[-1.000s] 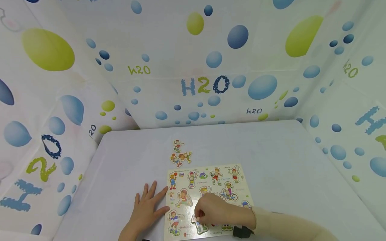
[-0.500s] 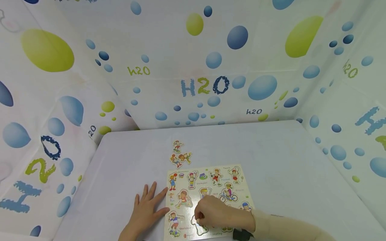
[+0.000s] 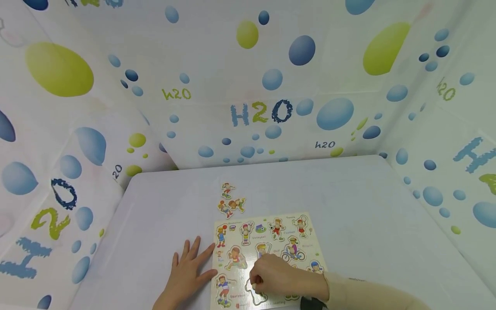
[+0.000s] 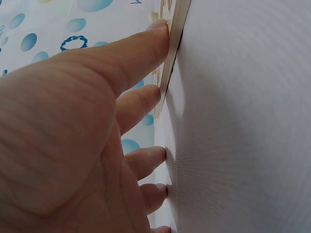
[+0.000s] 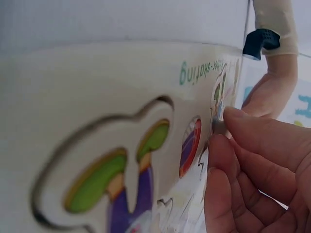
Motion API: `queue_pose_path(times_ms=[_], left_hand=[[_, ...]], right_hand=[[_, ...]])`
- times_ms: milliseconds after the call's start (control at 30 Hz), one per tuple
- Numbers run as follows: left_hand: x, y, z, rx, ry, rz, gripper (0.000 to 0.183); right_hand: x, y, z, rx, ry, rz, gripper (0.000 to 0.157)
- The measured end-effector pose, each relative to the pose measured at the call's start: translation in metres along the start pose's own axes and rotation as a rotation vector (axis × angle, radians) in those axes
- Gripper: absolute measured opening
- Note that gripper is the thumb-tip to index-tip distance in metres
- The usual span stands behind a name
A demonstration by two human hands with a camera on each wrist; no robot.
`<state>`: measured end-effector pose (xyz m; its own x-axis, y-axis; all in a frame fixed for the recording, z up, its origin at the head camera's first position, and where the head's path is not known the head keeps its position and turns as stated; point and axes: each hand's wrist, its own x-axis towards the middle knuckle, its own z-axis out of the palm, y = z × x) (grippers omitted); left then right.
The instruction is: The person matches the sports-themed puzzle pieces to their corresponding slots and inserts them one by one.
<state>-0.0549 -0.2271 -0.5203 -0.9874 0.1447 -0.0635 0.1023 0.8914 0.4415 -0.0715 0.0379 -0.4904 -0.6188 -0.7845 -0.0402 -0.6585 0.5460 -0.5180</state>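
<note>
A wooden picture puzzle board [image 3: 267, 224] with cut-out sports figures lies at the table's front. My right hand [image 3: 273, 273] is over its lower middle, covering part of the figures. In the right wrist view, thumb and forefinger pinch a small greyish part of a puzzle piece [image 5: 219, 127] close to the board; most of it is hidden. Beside that hand is a white-looking outlined slot [image 3: 253, 296]. My left hand [image 3: 187, 270] rests on the table with fingers spread. Its thumb and forefinger touch the board's left edge [image 4: 176, 41].
Three loose figure pieces [image 3: 231, 204] lie on the white table [image 3: 162, 206] beyond the board's upper left corner. A patterned curtain [image 3: 248, 86] stands around the table's back and sides. A dark strap [image 3: 311, 303] is at the right wrist.
The figure seen beside my right fingertips a second ago now appears as a pale outline. Both hands stay nearly in place. The view tips up slightly.
</note>
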Motion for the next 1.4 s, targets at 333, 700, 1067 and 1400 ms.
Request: queue_pose_path(times_ms=[333, 700, 1067, 1400], left_hand=[[0.000, 0.003, 0.001, 0.004, 0.003, 0.017, 0.068], [0.001, 0.000, 0.002, 0.015, 0.013, 0.028, 0.069], [0.001, -0.001, 0.001, 0.028, 0.015, 0.030, 0.070], [0.003, 0.000, 0.002, 0.027, -0.002, 0.021, 0.071]], right_hand=[[-0.023, 0.007, -0.014, 0.113, 0.031, 0.049, 0.022], [-0.065, 0.041, -0.041, 0.213, 0.193, 0.049, 0.040], [-0.115, 0.109, -0.045, 0.173, 0.353, 0.085, 0.042], [-0.138, 0.146, -0.033, 0.123, 0.315, 0.137, 0.056]])
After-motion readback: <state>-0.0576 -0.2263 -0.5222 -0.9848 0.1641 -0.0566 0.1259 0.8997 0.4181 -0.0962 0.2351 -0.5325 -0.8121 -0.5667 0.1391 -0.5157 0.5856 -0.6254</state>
